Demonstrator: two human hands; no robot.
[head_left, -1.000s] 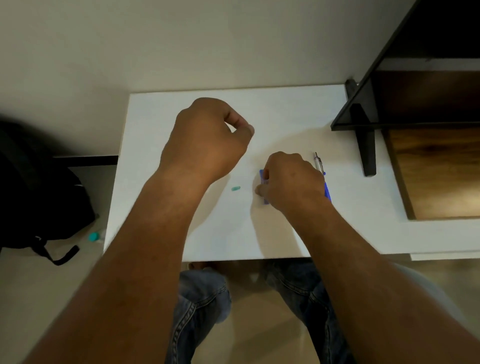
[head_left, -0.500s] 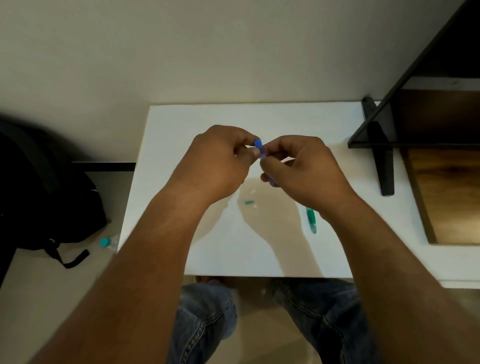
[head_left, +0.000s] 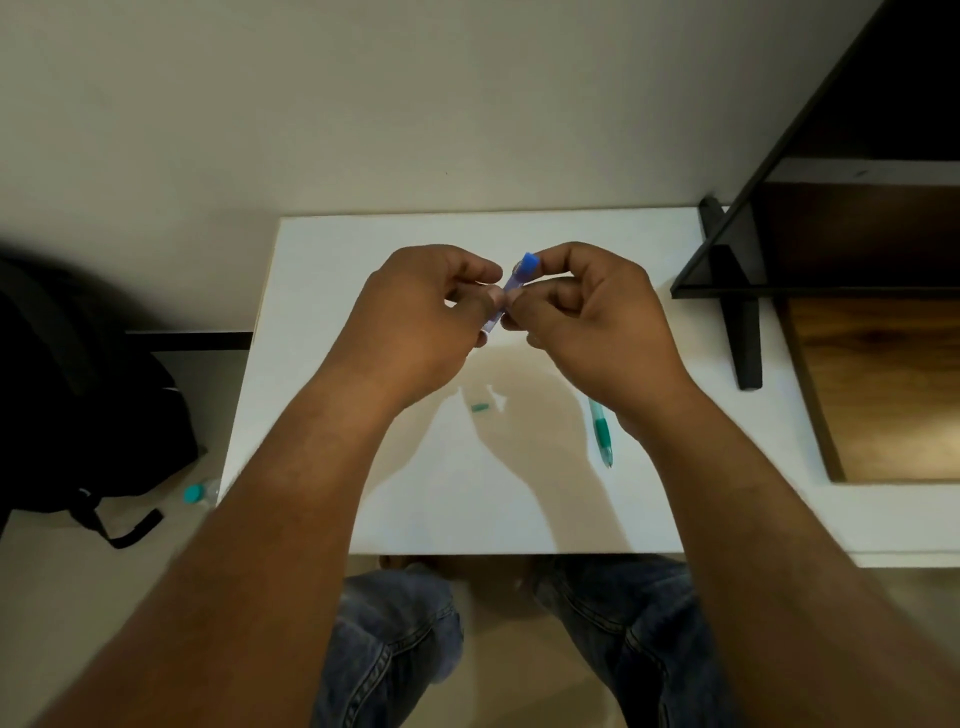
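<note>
A white table (head_left: 322, 374) fills the middle of the view, its far edge flush against a plain pale wall (head_left: 415, 104); its top is smooth and faintly glossy, and the shadows of both arms fall across it. Above the far half of the table both hands meet around a blue pen (head_left: 511, 288); the pen is lifted clear of the surface and tilted, with its solid blue end pointing up and away and its paler barrel running down between the fingers. The left hand (head_left: 415, 317) has its fingers curled and pinches the lower part of the barrel; the right hand (head_left: 597, 322) has its thumb and forefinger closed on the upper part, just below the blue end; the fingertips of the two hands touch each other at the barrel.

On the table, a green pen (head_left: 601, 434) lies just beside the right wrist, its tip toward the near edge; a small green piece (head_left: 479, 408) lies apart from it, beneath the hands. At the right stands a dark shelf (head_left: 769, 270) with a black leg resting on the table top; a brown wooden panel (head_left: 883, 389) shows under it. To the left, on the pale floor (head_left: 78, 597), sits a black backpack (head_left: 78, 415); a bottle with a teal cap (head_left: 200, 491) lies near the table's corner. Knees in blue jeans (head_left: 395, 649) show below the near edge.
</note>
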